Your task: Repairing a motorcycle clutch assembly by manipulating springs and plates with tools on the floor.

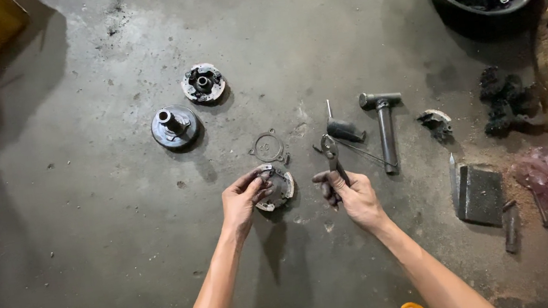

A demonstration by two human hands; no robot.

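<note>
Two hands work low in the middle of the frame, over a stained concrete floor [88,216]. The left hand [243,199] pinches the rim of a round metal clutch part [279,188], fingers curled over its left edge. The right hand [351,197] is closed around the handles of pliers [331,154], whose nose points up the frame.

The part looks heavy for its size, rigid and greasy, so probably slippery; the outer rim seems the surest hold. It is grey, grimy, disc-shaped with curved shoes.

Just above it lies a thin plate [268,148]; a hammer [384,127] lies to the right, two hubs [174,126] upper left.
</note>
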